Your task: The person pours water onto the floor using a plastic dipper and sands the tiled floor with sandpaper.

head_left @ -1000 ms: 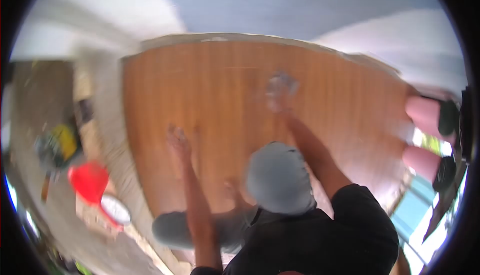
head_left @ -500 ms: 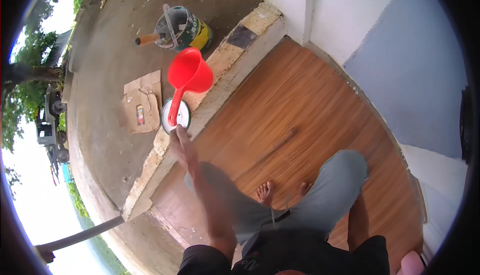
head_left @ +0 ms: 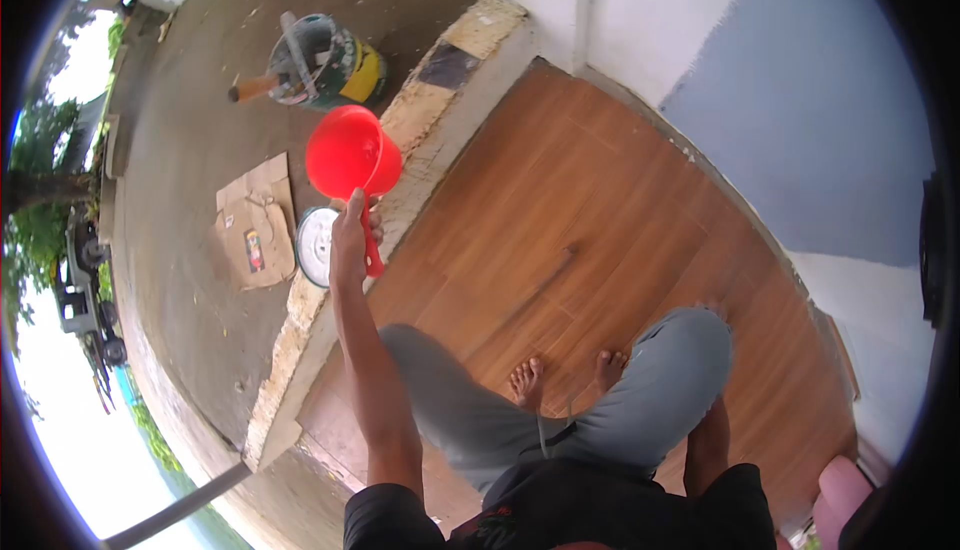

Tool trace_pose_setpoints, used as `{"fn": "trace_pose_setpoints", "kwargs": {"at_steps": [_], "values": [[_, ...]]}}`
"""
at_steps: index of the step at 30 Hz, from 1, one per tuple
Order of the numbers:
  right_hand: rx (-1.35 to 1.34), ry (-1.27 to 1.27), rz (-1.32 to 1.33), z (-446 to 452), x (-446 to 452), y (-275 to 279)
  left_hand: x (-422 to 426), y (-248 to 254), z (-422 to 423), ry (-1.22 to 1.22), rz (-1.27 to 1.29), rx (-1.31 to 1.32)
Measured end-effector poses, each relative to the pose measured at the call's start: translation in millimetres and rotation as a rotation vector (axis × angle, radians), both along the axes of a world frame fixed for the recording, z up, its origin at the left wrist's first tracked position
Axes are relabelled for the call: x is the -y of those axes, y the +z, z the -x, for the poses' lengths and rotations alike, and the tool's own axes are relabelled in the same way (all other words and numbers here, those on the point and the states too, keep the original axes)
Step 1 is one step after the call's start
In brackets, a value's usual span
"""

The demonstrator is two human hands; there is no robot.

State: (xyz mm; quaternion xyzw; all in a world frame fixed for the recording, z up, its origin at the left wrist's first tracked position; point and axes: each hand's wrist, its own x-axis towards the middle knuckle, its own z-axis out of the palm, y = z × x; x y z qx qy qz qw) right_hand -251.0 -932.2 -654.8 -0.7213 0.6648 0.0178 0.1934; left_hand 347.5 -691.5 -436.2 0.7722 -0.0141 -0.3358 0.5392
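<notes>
One left hand (head_left: 353, 238) is now holding, not just reaching: its fingers (head_left: 375, 224) are curling snugly round the red dipper (head_left: 350, 160), which is poking out past them. The right hand is hiding.

right grip: hidden behind leg (head_left: 665, 365) | shirt lettering (head_left: 495, 528): unreadable | pink object (head_left: 845, 488): cut off

Left grip (head_left: 350, 237): advanced from the tip of the handle (head_left: 374, 262) to a closed hold farther up its length | Red dipper (head_left: 345, 155): handle, formerly across the round white-topped container (head_left: 315, 247), no longer overlapped that top | Right forearm (head_left: 707, 447): outstretched above the floor (head_left: 560, 180) one second earlier, had withdrawn to beside the right knee (head_left: 695, 338)
</notes>
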Motion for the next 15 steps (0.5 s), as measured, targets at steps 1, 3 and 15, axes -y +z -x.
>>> {"fn": "trace_pose_setpoints", "kwargs": {"at_steps": [1, 3, 15], "values": [[0.106, 0.012, 0.015, -31.7, 10.3, 32.5, 5.5, 2.9, 9.6, -0.001, -0.014, 0.043], [0.387, 0.078, 0.011, -99.7, 30.0, 111.8, 17.9, 9.8, 35.9, -0.059, -0.096, 0.088], [0.2, 0.87, 0.001, -288.8, 43.3, 155.6, 126.6, -82.1, 226.1, -0.611, -0.12, -0.024]]}}
